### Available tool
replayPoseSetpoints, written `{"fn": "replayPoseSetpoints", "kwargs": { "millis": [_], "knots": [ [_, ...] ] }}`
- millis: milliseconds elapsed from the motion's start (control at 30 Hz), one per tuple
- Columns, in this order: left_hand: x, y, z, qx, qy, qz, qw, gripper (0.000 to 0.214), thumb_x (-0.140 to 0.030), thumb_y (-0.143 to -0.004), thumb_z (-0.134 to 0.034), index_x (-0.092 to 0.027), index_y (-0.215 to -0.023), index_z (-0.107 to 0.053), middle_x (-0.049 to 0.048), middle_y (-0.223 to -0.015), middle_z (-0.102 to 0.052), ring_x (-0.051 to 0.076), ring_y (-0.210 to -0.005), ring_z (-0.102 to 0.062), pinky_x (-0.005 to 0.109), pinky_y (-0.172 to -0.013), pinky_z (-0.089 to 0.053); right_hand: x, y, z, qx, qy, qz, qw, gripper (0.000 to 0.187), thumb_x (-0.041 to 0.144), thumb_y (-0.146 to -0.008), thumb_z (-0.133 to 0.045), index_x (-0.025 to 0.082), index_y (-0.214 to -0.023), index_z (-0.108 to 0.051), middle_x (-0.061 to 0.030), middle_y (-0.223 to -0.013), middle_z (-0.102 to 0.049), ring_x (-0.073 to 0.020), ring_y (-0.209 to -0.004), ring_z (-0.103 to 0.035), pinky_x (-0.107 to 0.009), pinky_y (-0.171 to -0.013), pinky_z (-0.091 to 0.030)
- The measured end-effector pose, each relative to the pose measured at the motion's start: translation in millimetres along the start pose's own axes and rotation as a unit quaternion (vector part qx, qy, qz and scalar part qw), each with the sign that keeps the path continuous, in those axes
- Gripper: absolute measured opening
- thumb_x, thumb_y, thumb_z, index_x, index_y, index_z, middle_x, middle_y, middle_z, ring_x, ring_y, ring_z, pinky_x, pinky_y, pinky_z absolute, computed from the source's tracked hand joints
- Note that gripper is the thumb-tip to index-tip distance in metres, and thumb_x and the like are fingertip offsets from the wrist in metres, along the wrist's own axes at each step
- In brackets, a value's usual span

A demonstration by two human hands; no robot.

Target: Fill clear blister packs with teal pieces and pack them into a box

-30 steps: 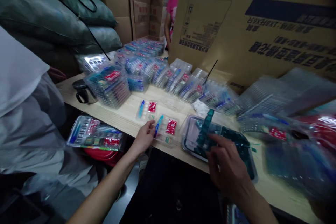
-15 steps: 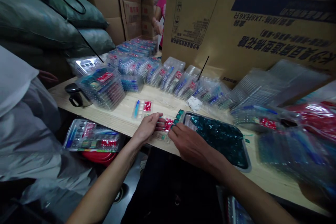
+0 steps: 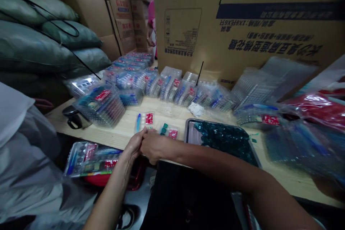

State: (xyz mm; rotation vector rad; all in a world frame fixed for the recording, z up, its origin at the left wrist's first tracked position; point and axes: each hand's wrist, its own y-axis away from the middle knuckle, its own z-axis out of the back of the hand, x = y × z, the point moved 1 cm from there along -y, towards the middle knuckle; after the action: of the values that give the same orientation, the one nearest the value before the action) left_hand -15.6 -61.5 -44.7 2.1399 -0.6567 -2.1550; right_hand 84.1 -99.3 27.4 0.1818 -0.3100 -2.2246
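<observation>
My left hand [image 3: 135, 143] and my right hand [image 3: 153, 146] meet over the front edge of the table. The right hand's fingers are curled against the left, and whatever they hold is hidden. The left fingers are mostly covered. Just beyond the hands lies a clear plastic tray [image 3: 143, 125] with a blue pen [image 3: 138, 122] and a red printed piece [image 3: 149, 118]. Right of it, near my right wrist, is a second clear tray with dark green squares [image 3: 164, 129] and a red printed piece [image 3: 173, 134].
A grey-rimmed tray [image 3: 191, 133] of shiny dark green packets [image 3: 223, 138] stands at right. Stacked filled trays [image 3: 101, 106], a steel mug [image 3: 76, 118] and crumpled white paper [image 3: 196, 109] surround the work area. A large cardboard box [image 3: 207, 43] rises behind. Another person's arm [image 3: 150, 37] shows far back.
My right hand has moved left, from beside the green packets to my left hand. Both hands now touch, and the tray with green squares is uncovered. The view has shifted slightly.
</observation>
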Motion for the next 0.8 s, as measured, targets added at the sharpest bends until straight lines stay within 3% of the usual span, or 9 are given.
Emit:
{"fn": "replayPoseSetpoints", "kwargs": {
  "millis": [67, 167, 233, 300, 367, 467, 600, 700, 800],
  "knots": [
    [0, 2, -2.4, 0.014, 0.026, 0.017, 0.999, 0.059, -0.064, -0.066, -0.074, -0.012, -0.095, -0.074, 0.0127, -0.088, -0.077, 0.029, -0.088, -0.072, 0.038, -0.081, -0.056, -4, 11, -1, 0.023, -0.006, 0.03, 0.999, 0.032, 0.024, -0.072, -0.074, 0.007, -0.099, -0.073, -0.0198, -0.11, -0.071, -0.037, -0.111, -0.061, -0.054, -0.1, -0.047],
    [1, 3, -8.0, -0.005, 0.019, -0.038, 0.999, 0.055, -0.059, -0.068, -0.073, -0.013, -0.098, -0.074, 0.0114, -0.095, -0.077, 0.028, -0.097, -0.071, 0.037, -0.092, -0.053, -18, 39, -11, -0.075, -0.072, 0.059, 0.993, 0.052, 0.021, -0.073, -0.071, 0.007, -0.123, -0.064, -0.0203, -0.128, -0.063, -0.0323, -0.123, -0.055, -0.047, -0.109, -0.042],
    [5, 4, -12.1, -0.037, -0.031, -0.096, 0.994, 0.053, -0.058, -0.075, -0.065, -0.013, -0.1, -0.073, 0.0127, -0.104, -0.076, 0.029, -0.106, -0.068, 0.04, -0.099, -0.05, -28, 61, -24, -0.157, -0.135, 0.002, 0.978, 0.06, 0.014, -0.076, -0.063, 0.008, -0.135, -0.056, -0.0187, -0.141, -0.055, -0.0273, -0.131, -0.05, -0.042, -0.112, -0.04],
    [11, 5, -17.3, -0.071, -0.122, -0.138, 0.98, 0.05, -0.054, -0.082, -0.058, -0.013, -0.106, -0.072, 0.0144, -0.114, -0.073, 0.029, -0.112, -0.066, 0.043, -0.104, -0.046, -33, 81, -43, -0.215, -0.184, -0.129, 0.951, 0.065, 0.007, -0.079, -0.052, 0.006, -0.144, -0.046, -0.0189, -0.147, -0.05, -0.0246, -0.136, -0.045, -0.04, -0.114, -0.038],
    [18, 8, -24.6, -0.08, -0.22, -0.165, 0.958, 0.047, -0.047, -0.088, -0.052, -0.013, -0.114, -0.07, 0.0156, -0.123, -0.07, 0.029, -0.118, -0.063, 0.044, -0.107, -0.044, -28, 94, -63, -0.213, -0.199, -0.227, 0.929, 0.069, 0.004, -0.079, -0.047, 0.001, -0.147, -0.039, -0.0219, -0.148, -0.047, -0.0262, -0.139, -0.042, -0.041, -0.117, -0.036],
    [27, 12, -37.1, -0.062, -0.328, -0.188, 0.923, 0.042, -0.036, -0.092, -0.046, -0.013, -0.122, -0.066, 0.0168, -0.128, -0.067, 0.028, -0.121, -0.061, 0.043, -0.109, -0.043, -10, 98, -87, -0.183, -0.184, -0.272, 0.927, 0.066, 0.008, -0.082, -0.049, -0.004, -0.147, -0.04, -0.0261, -0.151, -0.042, -0.0321, -0.145, -0.033, -0.045, -0.12, -0.031],
    [28, 13, -47.1, -0.108, -0.365, -0.193, 0.904, 0.041, -0.032, -0.098, -0.037, -0.012, -0.121, -0.064, 0.0179, -0.123, -0.066, 0.028, -0.12, -0.061, 0.043, -0.106, -0.045, 8, 91, -96, -0.197, -0.167, -0.35, 0.901, 0.063, 0.018, -0.089, -0.052, 0.008, -0.15, -0.042, -0.0231, -0.156, -0.036, -0.0422, -0.147, -0.027, -0.06, -0.119, -0.023],
    [26, 11, -49.6, -0.118, -0.364, -0.208, 0.9, 0.036, -0.035, -0.098, -0.04, -0.014, -0.106, -0.067, 0.0157, -0.111, -0.067, 0.027, -0.109, -0.063, 0.042, -0.101, -0.048, 9, 90, -91, -0.201, -0.177, -0.346, 0.899, 0.057, 0.021, -0.091, -0.05, 0.022, -0.149, -0.047, -0.0169, -0.154, -0.041, -0.0404, -0.144, -0.033, -0.062, -0.117, -0.022],
    [27, 8, -48.8, -0.129, -0.36, -0.199, 0.902, 0.021, -0.03, -0.092, -0.051, -0.015, -0.095, -0.065, 0.0129, -0.102, -0.065, 0.025, -0.099, -0.063, 0.041, -0.094, -0.051, 8, 92, -86, -0.193, -0.208, -0.311, 0.907, 0.057, 0.019, -0.091, -0.049, 0.022, -0.148, -0.048, -0.0151, -0.153, -0.043, -0.0342, -0.14, -0.038, -0.056, -0.116, -0.028]
  ]
}}
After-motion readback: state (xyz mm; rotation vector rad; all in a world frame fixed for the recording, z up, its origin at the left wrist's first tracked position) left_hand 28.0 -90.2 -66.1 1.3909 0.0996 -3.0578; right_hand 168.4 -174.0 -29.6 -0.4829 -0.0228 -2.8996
